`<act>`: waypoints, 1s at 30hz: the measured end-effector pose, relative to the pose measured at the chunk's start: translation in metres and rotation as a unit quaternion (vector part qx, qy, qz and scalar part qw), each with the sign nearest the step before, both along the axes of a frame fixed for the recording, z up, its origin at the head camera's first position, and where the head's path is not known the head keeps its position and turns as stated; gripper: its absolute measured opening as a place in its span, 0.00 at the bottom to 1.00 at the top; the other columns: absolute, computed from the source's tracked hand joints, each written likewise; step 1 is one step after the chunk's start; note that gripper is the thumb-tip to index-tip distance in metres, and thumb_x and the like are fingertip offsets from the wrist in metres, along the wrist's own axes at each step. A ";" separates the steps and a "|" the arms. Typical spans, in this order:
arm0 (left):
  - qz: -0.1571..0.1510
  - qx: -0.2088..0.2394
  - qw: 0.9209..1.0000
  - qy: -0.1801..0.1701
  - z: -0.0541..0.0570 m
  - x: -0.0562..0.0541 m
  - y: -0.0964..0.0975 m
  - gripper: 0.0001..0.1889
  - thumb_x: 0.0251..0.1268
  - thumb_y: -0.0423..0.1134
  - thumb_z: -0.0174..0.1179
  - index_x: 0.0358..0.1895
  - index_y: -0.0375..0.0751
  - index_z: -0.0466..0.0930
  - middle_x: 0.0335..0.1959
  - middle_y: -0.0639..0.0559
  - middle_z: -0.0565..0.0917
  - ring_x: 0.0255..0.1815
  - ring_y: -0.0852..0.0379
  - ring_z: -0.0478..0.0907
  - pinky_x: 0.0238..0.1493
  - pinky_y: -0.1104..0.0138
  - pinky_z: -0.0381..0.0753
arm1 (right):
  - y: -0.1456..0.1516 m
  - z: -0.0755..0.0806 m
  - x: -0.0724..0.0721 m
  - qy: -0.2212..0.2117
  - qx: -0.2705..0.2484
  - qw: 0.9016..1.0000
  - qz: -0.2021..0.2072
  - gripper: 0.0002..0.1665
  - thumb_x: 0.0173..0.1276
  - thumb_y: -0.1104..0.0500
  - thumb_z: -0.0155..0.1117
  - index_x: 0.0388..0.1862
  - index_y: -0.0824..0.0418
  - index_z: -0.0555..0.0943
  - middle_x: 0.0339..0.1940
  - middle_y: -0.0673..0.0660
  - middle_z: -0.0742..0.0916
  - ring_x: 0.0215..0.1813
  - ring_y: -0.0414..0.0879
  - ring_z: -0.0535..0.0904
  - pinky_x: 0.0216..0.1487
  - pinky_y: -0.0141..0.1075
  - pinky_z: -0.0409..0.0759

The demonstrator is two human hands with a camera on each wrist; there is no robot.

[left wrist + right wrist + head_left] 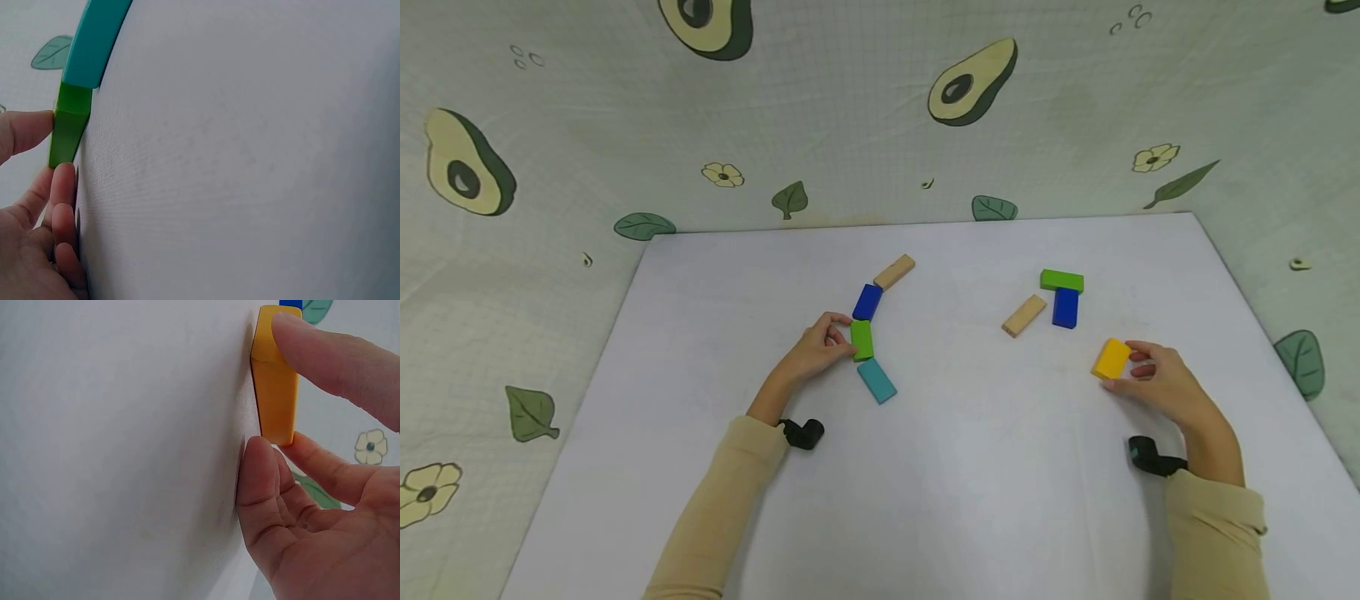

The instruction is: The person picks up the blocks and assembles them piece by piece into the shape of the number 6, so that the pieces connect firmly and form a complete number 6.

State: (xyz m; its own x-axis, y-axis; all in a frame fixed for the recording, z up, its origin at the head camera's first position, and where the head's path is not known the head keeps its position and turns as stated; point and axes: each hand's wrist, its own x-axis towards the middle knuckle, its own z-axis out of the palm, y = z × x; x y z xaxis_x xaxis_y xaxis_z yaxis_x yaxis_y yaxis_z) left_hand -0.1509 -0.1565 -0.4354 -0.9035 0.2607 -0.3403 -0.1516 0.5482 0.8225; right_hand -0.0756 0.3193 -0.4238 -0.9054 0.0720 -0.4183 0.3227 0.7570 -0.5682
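My left hand [818, 348] holds a green block [862, 340] between thumb and index finger, the other fingers curled beside it. That block is part of a curved row on the white table: a wooden block [894, 272] and a blue block [867, 302] beyond it, a teal block [877, 381] nearer me. The teal one meets the green block [70, 125] in the left wrist view. Over on the right, my right hand [1168, 385] pinches a yellow block [1111, 358]. Its thumb presses one end of the yellow block [276, 394], with the index fingertip at the other.
Ahead of the right hand, a second green block [1062, 280] lies across the end of another blue block [1065, 308]. Left of them rests a slanted wooden block [1024, 316]. The white table [970, 483] ends against an avocado-patterned cloth [850, 125] behind.
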 end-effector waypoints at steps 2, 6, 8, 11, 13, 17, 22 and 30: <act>0.001 0.000 1.000 0.000 -0.001 0.000 0.000 0.25 0.57 0.36 0.60 0.59 0.40 0.65 0.35 0.48 0.74 0.29 0.58 0.64 0.32 0.69 0.64 | 0.000 0.000 0.000 0.000 0.003 1.000 0.001 0.55 0.59 0.43 0.64 0.69 0.75 0.50 0.59 0.75 0.64 0.53 0.65 0.64 0.50 0.55 0.70; 0.002 0.001 1.000 -0.001 -0.002 -0.001 0.000 0.25 0.57 0.36 0.60 0.59 0.41 0.66 0.35 0.48 0.74 0.29 0.58 0.64 0.33 0.69 0.64 | -0.001 0.000 0.001 0.006 0.006 1.000 0.003 0.56 0.59 0.39 0.63 0.68 0.75 0.52 0.57 0.74 0.66 0.52 0.64 0.65 0.48 0.53 0.71; 0.002 0.001 1.000 -0.003 -0.003 -0.001 0.000 0.25 0.57 0.36 0.60 0.59 0.41 0.65 0.35 0.48 0.73 0.30 0.58 0.64 0.33 0.69 0.64 | -0.002 0.001 0.002 0.010 0.006 1.000 0.000 0.56 0.59 0.38 0.62 0.68 0.76 0.53 0.56 0.74 0.67 0.52 0.64 0.65 0.47 0.52 0.71; 0.000 -0.001 1.000 0.000 -0.002 -0.001 -0.001 0.25 0.57 0.36 0.60 0.59 0.40 0.65 0.35 0.48 0.74 0.29 0.58 0.65 0.33 0.69 0.64 | -0.004 0.003 0.004 0.009 -0.002 1.000 -0.011 0.56 0.59 0.38 0.62 0.68 0.75 0.52 0.56 0.74 0.67 0.52 0.64 0.65 0.46 0.50 0.71; -0.002 -0.002 1.000 0.002 -0.001 -0.001 -0.001 0.25 0.57 0.36 0.60 0.59 0.40 0.65 0.34 0.48 0.74 0.29 0.58 0.65 0.32 0.69 0.64 | -0.007 0.004 0.007 0.005 -0.008 1.000 -0.022 0.56 0.60 0.38 0.61 0.68 0.75 0.51 0.56 0.73 0.68 0.52 0.63 0.66 0.44 0.47 0.71; -0.006 -0.001 1.000 0.003 0.000 -0.002 -0.001 0.25 0.57 0.36 0.60 0.59 0.40 0.65 0.35 0.48 0.74 0.28 0.58 0.64 0.31 0.69 0.64 | -0.013 0.005 0.012 0.000 -0.014 0.999 -0.043 0.56 0.59 0.37 0.61 0.69 0.74 0.51 0.54 0.72 0.70 0.50 0.60 0.67 0.41 0.40 0.69; -0.007 0.001 1.000 0.001 0.000 -0.002 -0.001 0.26 0.57 0.36 0.60 0.59 0.39 0.65 0.35 0.48 0.74 0.28 0.58 0.64 0.31 0.69 0.64 | -0.024 0.005 0.017 0.000 -0.014 0.998 -0.060 0.56 0.58 0.35 0.62 0.69 0.71 0.52 0.51 0.70 0.72 0.46 0.58 0.69 0.39 0.37 0.67; -0.006 0.000 1.000 0.003 -0.002 -0.002 0.000 0.25 0.57 0.36 0.59 0.59 0.39 0.65 0.35 0.48 0.75 0.28 0.59 0.64 0.31 0.70 0.64 | -0.044 0.009 0.022 0.003 -0.014 0.999 -0.046 0.54 0.55 0.34 0.63 0.67 0.68 0.57 0.48 0.67 0.76 0.46 0.56 0.69 0.38 0.36 0.67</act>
